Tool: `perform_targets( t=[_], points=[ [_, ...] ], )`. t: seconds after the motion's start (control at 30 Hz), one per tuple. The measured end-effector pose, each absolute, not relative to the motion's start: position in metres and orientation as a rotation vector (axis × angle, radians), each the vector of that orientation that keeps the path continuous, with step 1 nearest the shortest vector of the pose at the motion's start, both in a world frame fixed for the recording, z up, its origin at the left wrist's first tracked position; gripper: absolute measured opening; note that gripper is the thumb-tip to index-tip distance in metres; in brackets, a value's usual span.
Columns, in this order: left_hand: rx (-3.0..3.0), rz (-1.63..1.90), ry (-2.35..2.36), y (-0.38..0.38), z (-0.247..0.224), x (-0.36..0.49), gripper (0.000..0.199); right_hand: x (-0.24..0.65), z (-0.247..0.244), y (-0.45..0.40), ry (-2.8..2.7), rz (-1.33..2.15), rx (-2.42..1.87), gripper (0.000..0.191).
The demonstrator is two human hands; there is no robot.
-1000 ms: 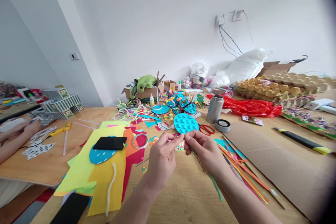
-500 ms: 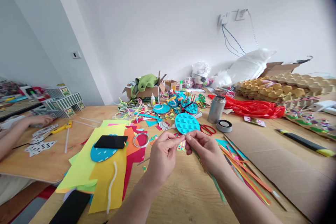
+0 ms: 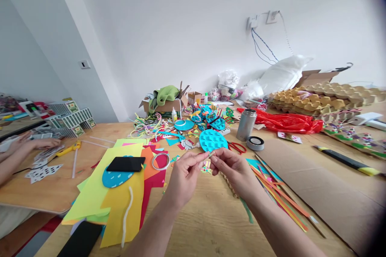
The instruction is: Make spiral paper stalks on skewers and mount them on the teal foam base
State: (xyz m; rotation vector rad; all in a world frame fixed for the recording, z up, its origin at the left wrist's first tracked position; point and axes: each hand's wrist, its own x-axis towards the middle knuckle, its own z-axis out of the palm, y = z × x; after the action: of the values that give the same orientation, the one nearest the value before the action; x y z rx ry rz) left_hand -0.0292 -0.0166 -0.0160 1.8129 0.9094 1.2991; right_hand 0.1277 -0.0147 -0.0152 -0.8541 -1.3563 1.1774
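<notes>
Green and tan strip (image 3: 246, 209) hangs right of the lower centre of the frame, its long axis slanting down and rightward from the fingers. The right hand (image 3: 233, 166), nearer to its length, partly covers it; the left hand (image 3: 185, 174) meets only its upper tip. Both appear to pinch this tip.

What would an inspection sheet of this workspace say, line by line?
Surface: wooden table, with overlapping paper at left.
Job's things: thin strip at the fingertips; twisted cord showing below the right grip.
Clutter: phone on the paper; flask, cardboard and egg trays at right.
Grips: bare hands; left grip and right grip meet, apparently both pinching the strip.
Cables: blue cables hang from a wall socket.
Surroundings: white wall; another person's hand near cards at left.
</notes>
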Motion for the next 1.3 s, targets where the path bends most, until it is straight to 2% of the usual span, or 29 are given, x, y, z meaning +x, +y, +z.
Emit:
perform_targets(
  t=[0.4, 0.87, 1.3],
  points=[
    [1.822, 1.348, 0.912, -0.0217, -0.0184, -0.0230, 0.025, 0.1289, -0.0143, -0.0153, -1.345, 1.188, -0.851, 0.031],
    [1.560, 1.207, 0.956, -0.0143, -0.0221, -0.0270, 0.028, 0.1298, -0.0157, -0.0195, -1.629, 0.874, -1.079, 0.033],
    [1.557, 1.206, 0.950, -0.0181, -0.0144, -0.0291, 0.028, 0.1352, -0.0149, -0.0138, -1.560, 1.109, -0.923, 0.029]
  ],
)
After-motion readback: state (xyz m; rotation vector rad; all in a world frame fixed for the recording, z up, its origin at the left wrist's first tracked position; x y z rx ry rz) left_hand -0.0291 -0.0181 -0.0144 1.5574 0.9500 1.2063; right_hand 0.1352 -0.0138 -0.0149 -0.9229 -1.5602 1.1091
